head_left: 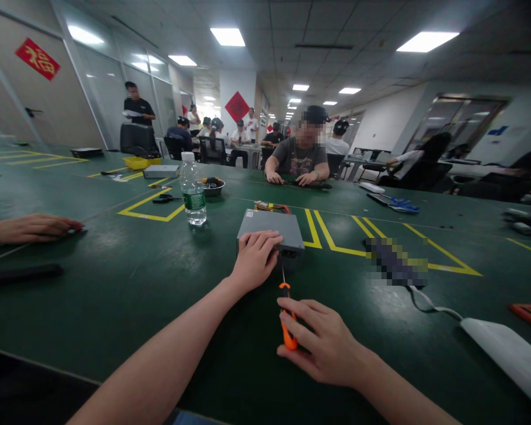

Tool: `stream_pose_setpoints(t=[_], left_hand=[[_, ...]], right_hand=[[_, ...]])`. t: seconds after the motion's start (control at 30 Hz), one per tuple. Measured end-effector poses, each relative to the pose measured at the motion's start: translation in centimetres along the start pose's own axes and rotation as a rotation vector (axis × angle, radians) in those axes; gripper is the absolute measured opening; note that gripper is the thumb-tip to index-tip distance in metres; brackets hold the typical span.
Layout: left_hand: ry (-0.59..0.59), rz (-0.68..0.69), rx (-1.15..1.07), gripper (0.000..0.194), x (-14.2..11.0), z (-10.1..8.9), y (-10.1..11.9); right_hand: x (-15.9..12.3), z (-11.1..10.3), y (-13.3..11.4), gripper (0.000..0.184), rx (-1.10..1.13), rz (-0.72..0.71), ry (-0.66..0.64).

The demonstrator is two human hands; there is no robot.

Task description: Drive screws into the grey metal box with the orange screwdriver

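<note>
A flat grey metal box [272, 229] with coloured wires at its far edge lies on the green table [128, 283]. My left hand [255, 258] rests on its near left corner, fingers curled over the top and holding it. My right hand [323, 345] is wrapped around the orange handle of a small screwdriver [287, 313]. The thin shaft points away from me, its tip at the box's near side.
A water bottle [193, 190] stands left of the box. Another person's hand [33, 228] lies at the far left. A white device [508, 354] with a cable sits at the right. A person [301, 154] sits across the table, others behind.
</note>
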State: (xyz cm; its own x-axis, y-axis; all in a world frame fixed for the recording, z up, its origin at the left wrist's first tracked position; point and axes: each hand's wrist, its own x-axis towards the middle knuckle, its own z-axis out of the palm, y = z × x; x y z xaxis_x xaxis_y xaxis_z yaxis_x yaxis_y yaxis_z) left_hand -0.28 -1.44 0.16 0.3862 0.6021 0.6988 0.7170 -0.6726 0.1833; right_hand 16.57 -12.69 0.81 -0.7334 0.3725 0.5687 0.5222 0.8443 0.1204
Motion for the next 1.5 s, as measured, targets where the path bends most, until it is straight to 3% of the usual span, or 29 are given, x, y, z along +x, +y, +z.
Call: stream_pose_setpoints(t=[0.07, 0.13, 0.3, 0.37, 0.53, 0.6, 0.83, 1.07, 1.33, 1.5], left_hand=[[0.001, 0.000, -0.002, 0.028, 0.0, 0.0, 0.0], [0.000, 0.000, -0.002, 0.028, 0.0, 0.0, 0.0], [-0.008, -0.006, 0.007, 0.028, 0.0, -0.1, 0.1], [-0.007, -0.005, 0.001, 0.029, 0.0, -0.2, 0.1], [-0.007, -0.008, -0.007, 0.029, 0.0, -0.2, 0.2], [-0.011, -0.008, 0.000, 0.029, 0.0, -0.2, 0.2], [-0.016, -0.007, 0.004, 0.028, 0.0, -0.3, 0.2], [-0.004, -0.009, -0.003, 0.028, 0.0, -0.2, 0.2], [-0.004, -0.008, -0.015, 0.028, 0.0, -0.3, 0.2], [-0.006, -0.009, -0.016, 0.028, 0.0, -0.2, 0.2]], right_hand=[[-0.1, 0.2, 0.1, 0.025, 0.015, 0.011, 0.073], [-0.2, 0.2, 0.1, 0.026, 0.036, 0.034, 0.067], [-0.1, -0.2, 0.0, 0.039, 0.060, 0.057, -0.138], [0.0, -0.3, -0.1, 0.037, 0.042, 0.042, -0.157], [-0.2, 0.3, 0.0, 0.033, 0.041, 0.037, 0.005], [-0.3, 0.4, 0.0, 0.033, 0.068, 0.068, 0.008], [0.1, -0.6, -0.4, 0.038, 0.030, 0.042, -0.233], [-0.1, 0.4, 0.1, 0.030, 0.023, -0.010, -0.015], [-0.1, 0.2, 0.0, 0.038, 0.006, 0.047, -0.156], [-0.4, 0.6, 0.1, 0.030, 0.033, 0.035, -0.041]])
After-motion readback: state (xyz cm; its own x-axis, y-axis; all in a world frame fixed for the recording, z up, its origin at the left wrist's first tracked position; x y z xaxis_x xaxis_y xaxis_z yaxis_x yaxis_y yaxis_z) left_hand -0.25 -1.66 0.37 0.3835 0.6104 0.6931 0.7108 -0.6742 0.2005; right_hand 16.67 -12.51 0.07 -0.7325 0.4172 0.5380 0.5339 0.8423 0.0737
